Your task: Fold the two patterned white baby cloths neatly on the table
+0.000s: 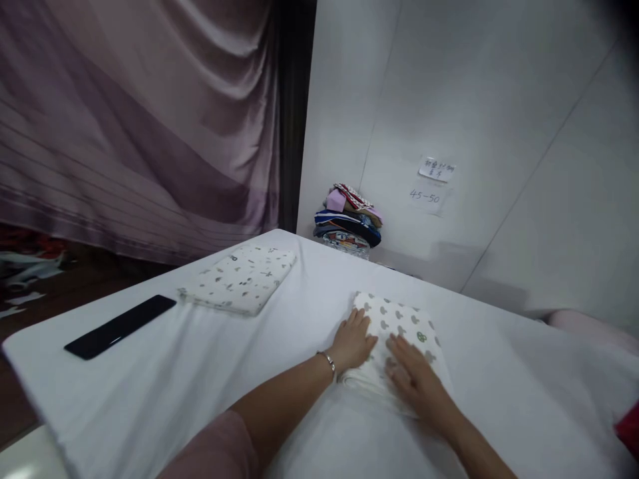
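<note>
A folded white cloth with grey mushroom-like prints and one green motif lies in front of me, its near edge showing rolled layers. My left hand rests flat on the cloth's left side, fingers stretched out and a bracelet at the wrist. Over the right half of the cloth, my right hand is spread and slightly blurred; whether it presses down or hovers just above, I cannot tell. Neither hand grips anything. Farther left lies a second folded white cloth with small scattered prints.
A black flat phone-like slab lies near the left edge of the white-covered table. Behind the far edge rises a stack of folded fabrics. Paper notes hang on the wall. A pinkish curtain fills the left; something red shows at right.
</note>
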`<control>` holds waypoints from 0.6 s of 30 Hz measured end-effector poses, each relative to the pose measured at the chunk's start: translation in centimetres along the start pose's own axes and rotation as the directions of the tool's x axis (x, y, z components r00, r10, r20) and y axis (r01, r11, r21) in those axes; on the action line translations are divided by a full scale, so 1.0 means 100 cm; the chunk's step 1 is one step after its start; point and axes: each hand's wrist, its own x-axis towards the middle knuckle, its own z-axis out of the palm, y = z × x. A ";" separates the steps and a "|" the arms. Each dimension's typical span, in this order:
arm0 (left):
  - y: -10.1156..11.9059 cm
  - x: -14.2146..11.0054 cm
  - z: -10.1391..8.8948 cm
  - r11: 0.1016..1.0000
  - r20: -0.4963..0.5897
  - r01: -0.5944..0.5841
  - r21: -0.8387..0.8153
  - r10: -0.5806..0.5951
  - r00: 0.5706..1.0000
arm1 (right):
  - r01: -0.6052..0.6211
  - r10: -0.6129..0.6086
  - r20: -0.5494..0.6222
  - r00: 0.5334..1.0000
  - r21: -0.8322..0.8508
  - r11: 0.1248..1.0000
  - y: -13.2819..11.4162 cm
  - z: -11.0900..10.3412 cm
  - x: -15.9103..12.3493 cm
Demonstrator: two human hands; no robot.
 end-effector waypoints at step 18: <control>-0.011 0.041 -0.022 0.929 0.010 0.281 -0.242 -0.287 0.958 | -0.462 0.511 -0.110 0.853 0.299 0.835 0.096 0.012 0.025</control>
